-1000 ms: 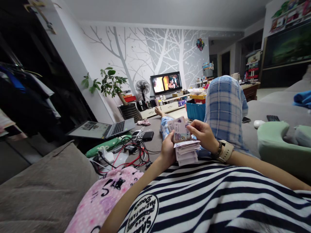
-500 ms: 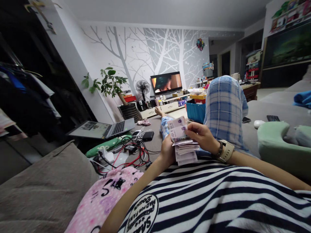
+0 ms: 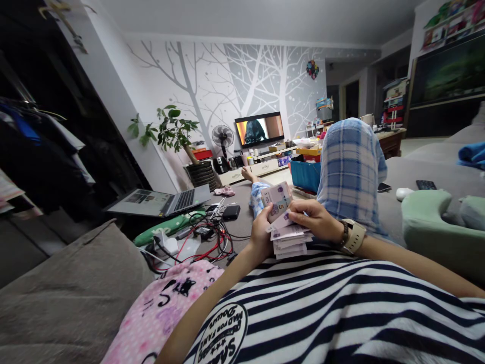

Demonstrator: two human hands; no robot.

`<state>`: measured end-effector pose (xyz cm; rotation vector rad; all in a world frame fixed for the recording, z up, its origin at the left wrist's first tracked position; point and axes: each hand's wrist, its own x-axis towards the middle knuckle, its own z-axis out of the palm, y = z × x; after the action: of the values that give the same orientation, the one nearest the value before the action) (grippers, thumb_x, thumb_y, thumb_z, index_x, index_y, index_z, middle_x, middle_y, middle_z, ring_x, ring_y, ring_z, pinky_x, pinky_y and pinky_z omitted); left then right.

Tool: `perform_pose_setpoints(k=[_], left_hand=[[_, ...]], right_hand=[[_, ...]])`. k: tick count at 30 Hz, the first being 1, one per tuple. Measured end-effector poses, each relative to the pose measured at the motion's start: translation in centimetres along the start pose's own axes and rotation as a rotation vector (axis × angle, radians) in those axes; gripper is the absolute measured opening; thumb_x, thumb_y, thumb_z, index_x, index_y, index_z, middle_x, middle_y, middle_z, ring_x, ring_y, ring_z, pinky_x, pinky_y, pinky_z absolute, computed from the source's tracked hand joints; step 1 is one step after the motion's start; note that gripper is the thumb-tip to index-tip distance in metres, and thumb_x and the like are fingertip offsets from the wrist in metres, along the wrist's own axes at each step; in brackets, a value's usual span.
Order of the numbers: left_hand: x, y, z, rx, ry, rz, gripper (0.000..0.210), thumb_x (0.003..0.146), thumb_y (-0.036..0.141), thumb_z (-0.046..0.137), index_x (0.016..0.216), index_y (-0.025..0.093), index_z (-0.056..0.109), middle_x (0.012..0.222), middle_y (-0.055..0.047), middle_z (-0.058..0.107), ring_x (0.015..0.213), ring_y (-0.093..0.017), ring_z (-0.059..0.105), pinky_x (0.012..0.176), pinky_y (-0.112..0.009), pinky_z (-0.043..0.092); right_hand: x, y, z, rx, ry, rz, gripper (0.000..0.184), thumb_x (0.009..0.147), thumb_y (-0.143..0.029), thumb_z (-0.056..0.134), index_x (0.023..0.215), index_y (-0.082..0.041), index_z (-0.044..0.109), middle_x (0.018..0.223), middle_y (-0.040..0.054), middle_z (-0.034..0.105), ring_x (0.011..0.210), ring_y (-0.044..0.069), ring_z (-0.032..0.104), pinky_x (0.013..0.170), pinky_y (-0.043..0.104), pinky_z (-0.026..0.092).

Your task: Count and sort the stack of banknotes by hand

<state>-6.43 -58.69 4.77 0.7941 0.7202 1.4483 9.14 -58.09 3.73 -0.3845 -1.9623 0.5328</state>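
A stack of banknotes [image 3: 290,240], marked with a 5, is held in front of my striped shirt. My left hand [image 3: 261,232] grips the stack along its left side, thumb on top of the notes. Some notes stand upright at the far end while others fold down towards me. My right hand [image 3: 312,218], with a watch on the wrist, pinches one banknote [image 3: 281,221] between thumb and fingers. That note is bent over across the stack. The fingers of my left hand behind the stack are hidden.
A raised knee in blue plaid trousers [image 3: 348,156] is right of the hands. Tangled cables [image 3: 215,237], a black box [image 3: 231,212] and an open laptop [image 3: 162,201] lie to the left. A phone [image 3: 384,187], a white mouse [image 3: 404,193] and a green neck pillow [image 3: 420,217] are on the right.
My right hand has drawn the top of a note down towards me, so it now bends across the stack. The upright note behind it shows more of its face.
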Motion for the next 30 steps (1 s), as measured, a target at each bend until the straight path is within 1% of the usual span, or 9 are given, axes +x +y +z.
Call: perform_pose_setpoints(k=[4, 8, 12, 15, 18, 21, 24, 27, 30], left_hand=[[-0.3, 0.0, 0.1, -0.021, -0.005, -0.108, 0.029, 0.096, 0.026, 0.051, 0.1, 0.01, 0.075, 0.088, -0.013, 0.078, 0.099, -0.029, 0.075, 0.09, -0.036, 0.06], [-0.6, 0.2, 0.2, -0.026, -0.018, -0.147, 0.027, 0.092, 0.028, 0.057, 0.103, 0.012, 0.076, 0.091, -0.013, 0.078, 0.098, -0.03, 0.075, 0.089, -0.038, 0.06], [-0.7, 0.3, 0.3, -0.022, -0.031, -0.143, 0.024, 0.09, 0.027, 0.06, 0.101, 0.013, 0.076, 0.091, -0.013, 0.078, 0.099, -0.031, 0.075, 0.089, -0.04, 0.061], [-0.6, 0.3, 0.4, -0.009, 0.005, -0.104, 0.025, 0.092, 0.024, 0.053, 0.096, 0.012, 0.076, 0.087, -0.013, 0.078, 0.101, -0.031, 0.074, 0.09, -0.04, 0.061], [-0.3, 0.0, 0.3, 0.007, 0.028, -0.085, 0.023, 0.092, 0.022, 0.053, 0.091, 0.012, 0.074, 0.089, -0.014, 0.078, 0.099, -0.03, 0.075, 0.087, -0.037, 0.061], [0.2, -0.4, 0.0, -0.004, 0.034, -0.087, 0.02, 0.09, 0.021, 0.056, 0.09, 0.012, 0.073, 0.089, -0.013, 0.078, 0.095, -0.029, 0.076, 0.085, -0.036, 0.061], [0.4, -0.6, -0.2, -0.01, 0.007, -0.094, 0.018, 0.089, 0.022, 0.058, 0.091, 0.012, 0.072, 0.089, -0.013, 0.078, 0.093, -0.029, 0.076, 0.084, -0.038, 0.062], [0.1, -0.4, -0.1, 0.009, 0.01, -0.11, 0.016, 0.088, 0.02, 0.059, 0.088, 0.012, 0.072, 0.086, -0.013, 0.078, 0.091, -0.03, 0.076, 0.083, -0.039, 0.062], [-0.4, -0.1, 0.1, 0.034, 0.009, -0.099, 0.011, 0.084, 0.017, 0.062, 0.082, 0.012, 0.071, 0.08, -0.012, 0.077, 0.089, -0.031, 0.076, 0.083, -0.039, 0.062]], right_hand=[[-0.3, 0.1, 0.1, 0.045, 0.027, 0.055, 0.049, 0.093, -0.061, 0.059, 0.07, -0.018, 0.057, 0.063, -0.0022, 0.046, 0.06, 0.011, 0.039, 0.055, 0.026, 0.032], [-0.4, 0.0, 0.2, 0.066, 0.084, 0.076, 0.043, 0.09, -0.059, 0.064, 0.079, -0.018, 0.064, 0.065, -0.0015, 0.052, 0.06, 0.012, 0.041, 0.054, 0.026, 0.034], [-0.3, -0.4, 0.3, 0.073, 0.088, 0.084, 0.046, 0.09, -0.062, 0.063, 0.076, -0.018, 0.064, 0.064, -0.0008, 0.054, 0.059, 0.012, 0.042, 0.053, 0.026, 0.035], [-0.3, -0.7, 0.2, 0.075, 0.062, 0.086, 0.051, 0.09, -0.064, 0.06, 0.07, -0.018, 0.062, 0.059, -0.0016, 0.051, 0.055, 0.011, 0.04, 0.051, 0.026, 0.033], [-0.3, -0.9, 0.1, 0.078, 0.031, 0.092, 0.054, 0.09, -0.066, 0.059, 0.066, -0.018, 0.061, 0.055, -0.0024, 0.049, 0.051, 0.01, 0.038, 0.049, 0.025, 0.032], [-0.4, -1.0, 0.0, 0.101, 0.013, 0.092, 0.058, 0.091, -0.069, 0.055, 0.067, -0.017, 0.065, 0.056, -0.0006, 0.053, 0.05, 0.011, 0.041, 0.048, 0.025, 0.033], [-0.5, -1.0, 0.1, 0.116, 0.006, 0.075, 0.061, 0.094, -0.069, 0.05, 0.069, -0.016, 0.068, 0.06, 0.0022, 0.059, 0.052, 0.011, 0.044, 0.049, 0.026, 0.033], [-0.4, -0.6, 0.2, 0.079, 0.09, 0.111, 0.058, 0.091, -0.069, 0.056, 0.065, -0.017, 0.064, 0.057, 0.0009, 0.057, 0.052, 0.011, 0.043, 0.049, 0.026, 0.033], [-0.1, 0.2, 0.4, 0.019, 0.281, 0.207, 0.055, 0.083, -0.069, 0.066, 0.062, -0.019, 0.056, 0.055, -0.0011, 0.053, 0.053, 0.012, 0.042, 0.05, 0.026, 0.033]])
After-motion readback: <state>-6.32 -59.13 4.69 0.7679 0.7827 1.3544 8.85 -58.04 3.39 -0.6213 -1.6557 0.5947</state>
